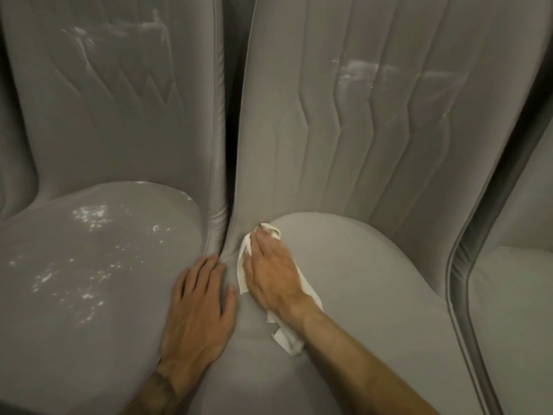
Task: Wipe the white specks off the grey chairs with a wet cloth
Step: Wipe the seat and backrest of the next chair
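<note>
So there are three grey chairs pushed up side by side. The right hand (272,271) is laid flat on the white cloth (285,338), fingers pretty much straight and pressing it down rather than curled round it, though they're a bit blurred. The cloth sits on the middle chair (359,280), at the back left corner of the seat, right where the seat meets the backrest. One bit pokes out past the fingertips, a strip shows along the thumb side, and a crumpled tail trails out under the wrist. The left hand (199,301) holds nothing. It lies spread and flat on the right edge of the left chair (119,339) seat, with the fingertips up at the crease between the two chairs. The white specks (89,214) are scattered across the left chair's seat, one cluster near the back and a looser bunch toward the front left. There are whitish smears (149,25) high on that chair's backrest and another smeary patch (356,67) on the middle chair's quilted backrest. The middle seat around the cloth looks plain grey. A third chair (514,295) peeks in at the far right.
</note>
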